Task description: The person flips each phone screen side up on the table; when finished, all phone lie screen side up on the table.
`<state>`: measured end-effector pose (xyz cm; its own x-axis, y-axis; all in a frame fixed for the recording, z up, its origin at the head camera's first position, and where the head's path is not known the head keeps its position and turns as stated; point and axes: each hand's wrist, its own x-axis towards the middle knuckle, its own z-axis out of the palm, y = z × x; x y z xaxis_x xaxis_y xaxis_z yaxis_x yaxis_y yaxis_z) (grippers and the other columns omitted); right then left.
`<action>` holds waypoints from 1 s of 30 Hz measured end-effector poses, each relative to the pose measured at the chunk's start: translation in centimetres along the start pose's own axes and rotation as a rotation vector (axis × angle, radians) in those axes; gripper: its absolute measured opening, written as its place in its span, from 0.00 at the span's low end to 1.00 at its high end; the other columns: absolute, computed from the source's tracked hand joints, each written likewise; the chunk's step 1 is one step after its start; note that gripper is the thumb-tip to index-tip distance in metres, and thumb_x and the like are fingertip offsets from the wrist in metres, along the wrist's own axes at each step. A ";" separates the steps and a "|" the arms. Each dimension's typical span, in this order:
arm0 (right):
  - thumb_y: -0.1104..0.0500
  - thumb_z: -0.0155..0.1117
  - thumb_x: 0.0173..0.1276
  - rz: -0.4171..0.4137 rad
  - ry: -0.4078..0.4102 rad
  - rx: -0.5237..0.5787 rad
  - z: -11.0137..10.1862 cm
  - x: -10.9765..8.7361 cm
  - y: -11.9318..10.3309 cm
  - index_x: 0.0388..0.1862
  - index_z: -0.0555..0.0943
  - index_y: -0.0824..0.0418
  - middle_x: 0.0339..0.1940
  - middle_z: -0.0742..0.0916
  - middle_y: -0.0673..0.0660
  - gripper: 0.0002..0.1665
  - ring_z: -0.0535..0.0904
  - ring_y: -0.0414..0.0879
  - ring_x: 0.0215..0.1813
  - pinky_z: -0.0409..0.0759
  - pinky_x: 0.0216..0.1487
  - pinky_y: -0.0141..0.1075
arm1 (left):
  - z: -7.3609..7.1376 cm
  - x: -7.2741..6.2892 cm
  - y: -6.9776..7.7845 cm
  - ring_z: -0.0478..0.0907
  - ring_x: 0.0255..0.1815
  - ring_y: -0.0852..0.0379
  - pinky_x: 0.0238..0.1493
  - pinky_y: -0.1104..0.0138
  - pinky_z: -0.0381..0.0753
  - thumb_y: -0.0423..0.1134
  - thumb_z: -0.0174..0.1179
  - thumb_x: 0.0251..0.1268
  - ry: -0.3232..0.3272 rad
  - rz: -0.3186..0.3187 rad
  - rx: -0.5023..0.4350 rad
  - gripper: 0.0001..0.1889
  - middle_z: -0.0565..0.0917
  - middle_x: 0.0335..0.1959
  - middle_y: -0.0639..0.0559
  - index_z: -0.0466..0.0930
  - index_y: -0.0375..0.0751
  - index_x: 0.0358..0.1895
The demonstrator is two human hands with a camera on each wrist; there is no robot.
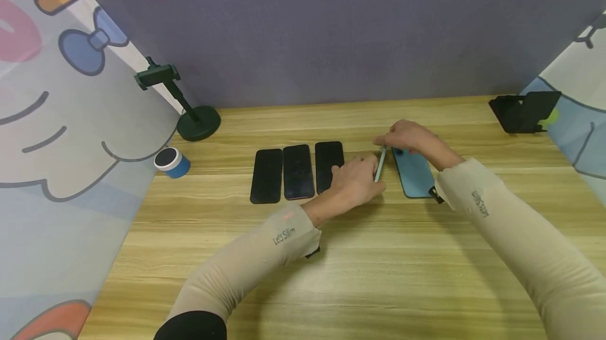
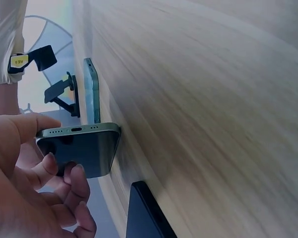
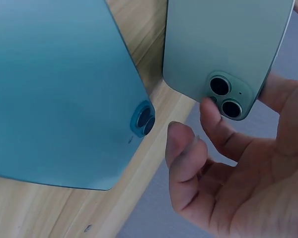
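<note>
A pale green phone (image 1: 381, 163) stands on its long edge, tilted, between both hands. My left hand (image 1: 357, 179) pinches its near end, thumb by the charging-port edge (image 2: 76, 129) and fingers by the dark screen. At the far end my right hand (image 1: 409, 135) grips it, one fingertip touching the camera bump (image 3: 232, 94). Just right of it a blue phone (image 1: 414, 174) lies back up, partly under the right wrist. Three dark phones lie screen up in a row to the left: one (image 1: 266, 177), a second (image 1: 299, 171) and a third (image 1: 327, 161), which the left hand partly covers.
At the back left stands a dark green phone stand (image 1: 196, 121), with a small white and blue jar (image 1: 176, 163) in front of it. A black folding stand (image 1: 525, 111) sits at the back right. A grey-purple partition (image 1: 331, 35) rises behind the wooden table (image 1: 379, 277).
</note>
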<state>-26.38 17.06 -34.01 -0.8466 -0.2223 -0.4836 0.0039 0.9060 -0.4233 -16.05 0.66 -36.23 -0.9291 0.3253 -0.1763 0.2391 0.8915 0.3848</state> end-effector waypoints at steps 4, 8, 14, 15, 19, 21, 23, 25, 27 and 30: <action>0.38 0.56 0.71 -0.001 0.009 0.074 0.0 -0.1 0.5 0.25 0.72 0.57 0.23 0.70 0.51 0.26 0.59 0.39 0.17 0.72 0.26 0.36 | 0.1 0.0 0.0 0.72 0.28 0.57 0.42 0.54 0.66 0.54 0.59 0.71 -0.024 0.005 -0.017 0.11 0.75 0.30 0.56 0.70 0.54 0.36; 0.43 0.55 0.73 -0.018 0.007 0.148 -0.1 -0.4 0.8 0.16 0.63 0.50 0.15 0.65 0.46 0.27 0.60 0.40 0.19 0.76 0.36 0.41 | 0.5 0.2 0.0 0.73 0.25 0.55 0.46 0.49 0.69 0.55 0.58 0.70 -0.051 0.002 -0.042 0.13 0.77 0.27 0.55 0.71 0.53 0.34; 0.51 0.54 0.75 -0.042 0.007 0.207 0.0 -0.4 1.0 0.15 0.63 0.50 0.12 0.64 0.44 0.25 0.61 0.40 0.18 0.78 0.49 0.51 | 0.9 0.2 -0.4 0.76 0.28 0.54 0.59 0.35 0.70 0.66 0.56 0.68 -0.120 0.002 -0.039 0.21 0.79 0.27 0.56 0.73 0.51 0.34; 0.51 0.54 0.76 -0.044 0.007 0.234 0.0 -0.4 1.1 0.16 0.63 0.51 0.12 0.64 0.45 0.25 0.60 0.41 0.18 0.78 0.50 0.51 | 0.8 0.2 -0.5 0.77 0.30 0.54 0.59 0.36 0.70 0.68 0.55 0.67 -0.140 0.001 -0.040 0.22 0.79 0.29 0.57 0.73 0.52 0.36; 0.53 0.55 0.77 -0.073 0.036 0.336 -0.2 -0.9 1.2 0.21 0.65 0.53 0.17 0.68 0.47 0.22 0.61 0.43 0.23 0.75 0.42 0.47 | 0.2 0.1 -1.5 0.79 0.39 0.53 0.54 0.46 0.75 0.71 0.52 0.67 -0.207 -0.032 -0.036 0.26 0.83 0.38 0.57 0.75 0.53 0.49; 0.53 0.56 0.77 -0.087 0.052 0.363 -0.3 -1.1 1.2 0.22 0.66 0.54 0.20 0.68 0.48 0.20 0.61 0.44 0.24 0.70 0.36 0.44 | -0.2 0.2 -2.2 0.81 0.41 0.54 0.50 0.53 0.78 0.69 0.52 0.68 -0.219 -0.059 -0.052 0.28 0.85 0.44 0.57 0.75 0.52 0.57; 0.53 0.57 0.77 -0.104 0.064 0.376 -0.4 -1.5 1.1 0.25 0.69 0.55 0.26 0.71 0.51 0.18 0.64 0.46 0.28 0.70 0.34 0.43 | -0.4 0.3 -2.9 0.82 0.40 0.55 0.45 0.58 0.80 0.67 0.53 0.70 -0.234 -0.074 -0.086 0.30 0.87 0.45 0.55 0.73 0.49 0.64; 0.52 0.56 0.77 -0.125 0.066 0.376 -0.6 -1.9 1.0 0.29 0.73 0.57 0.37 0.76 0.54 0.16 0.68 0.48 0.35 0.73 0.37 0.43 | -0.6 0.4 -3.7 0.82 0.38 0.57 0.42 0.61 0.79 0.64 0.54 0.72 -0.249 -0.078 -0.142 0.31 0.86 0.45 0.54 0.71 0.47 0.67; 0.51 0.56 0.78 -0.139 0.069 0.380 -0.9 -2.2 0.9 0.33 0.76 0.59 0.47 0.77 0.59 0.15 0.70 0.51 0.41 0.75 0.39 0.44 | -0.7 0.5 -4.4 0.82 0.36 0.58 0.41 0.63 0.79 0.61 0.54 0.72 -0.263 -0.069 -0.189 0.30 0.86 0.42 0.54 0.72 0.45 0.66; 0.50 0.55 0.79 -0.155 0.065 0.392 -1.4 -2.6 0.9 0.40 0.79 0.61 0.63 0.72 0.62 0.16 0.68 0.54 0.51 0.76 0.44 0.44 | -0.8 0.5 -4.8 0.81 0.37 0.59 0.43 0.64 0.79 0.59 0.56 0.73 -0.268 -0.051 -0.225 0.26 0.86 0.40 0.54 0.76 0.45 0.62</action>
<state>-24.94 19.00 -32.08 -0.8849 -0.3107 -0.3470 0.0650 0.6553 -0.7525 -17.95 -3.75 -37.43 -0.8240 0.3796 -0.4206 0.0979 0.8266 0.5542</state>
